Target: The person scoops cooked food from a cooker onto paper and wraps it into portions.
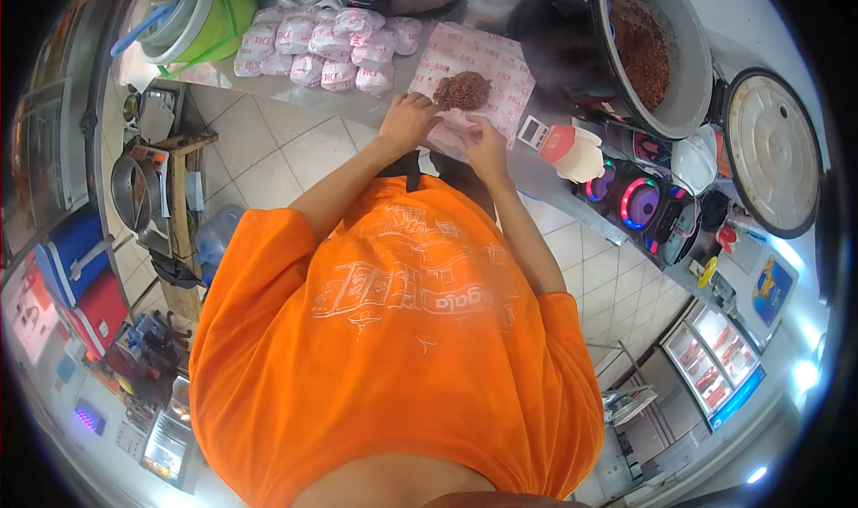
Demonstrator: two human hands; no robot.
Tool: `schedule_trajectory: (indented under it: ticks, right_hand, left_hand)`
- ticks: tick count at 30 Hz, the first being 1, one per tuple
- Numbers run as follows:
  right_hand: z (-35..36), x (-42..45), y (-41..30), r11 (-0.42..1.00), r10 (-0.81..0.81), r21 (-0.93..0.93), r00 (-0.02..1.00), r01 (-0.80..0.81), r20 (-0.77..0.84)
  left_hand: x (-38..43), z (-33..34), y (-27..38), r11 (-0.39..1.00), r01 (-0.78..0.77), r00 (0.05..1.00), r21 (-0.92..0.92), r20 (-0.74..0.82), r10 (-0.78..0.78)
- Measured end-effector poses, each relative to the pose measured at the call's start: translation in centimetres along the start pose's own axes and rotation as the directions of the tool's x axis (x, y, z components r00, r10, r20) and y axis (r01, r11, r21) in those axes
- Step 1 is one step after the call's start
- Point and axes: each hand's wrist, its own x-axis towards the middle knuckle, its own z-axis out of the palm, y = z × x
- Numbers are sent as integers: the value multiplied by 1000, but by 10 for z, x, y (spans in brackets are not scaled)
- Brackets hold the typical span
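Note:
Before me on the metal table lies a stack of printed wrapping paper (439,51), white with red lettering. A mound of reddish-brown cooked rice (464,91) rests on its top sheet. My left hand (410,120) is at the left side of the paper, fingers curled over its edge close to the rice. My right hand (485,147) pinches the near part of the sheet between thumb and fingers. The sheet's near edge bends up between the two hands. Left of the paper sit several wrapped bundles (337,45) in the same printed paper, piled in rows.
A large rice cooker pot (690,66) of the same rice tilts at the right, its round lid (771,153) beyond. Nearby are a small white device with a display (533,133), a red-and-cream object (573,153) and a lit speaker (640,203). A green bucket (224,22) stands far left.

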Motion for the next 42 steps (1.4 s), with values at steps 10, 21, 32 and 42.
schedule_trajectory:
  ticks: [10, 21, 32, 42]
  right_hand:
    - [-5, 16, 13, 991, -61, -107, 989, 75, 134]
    - [-16, -8, 39, 807, -345, -441, 919, 393, 188]
    - [-16, 65, 56, 943, 120, -293, 982, -159, -146]
    - [20, 5, 81, 823, 546, 17, 782, -568, -301]
  left_hand:
    - [12, -5, -14, 968, -14, 956, -252, 280, 87]
    - [-8, -8, -31, 964, -234, 937, -128, 235, 259]
    - [49, 1, -10, 837, -510, 810, -199, 217, 545]
    - [16, 37, 21, 836, -519, 839, 181, 298, 456]
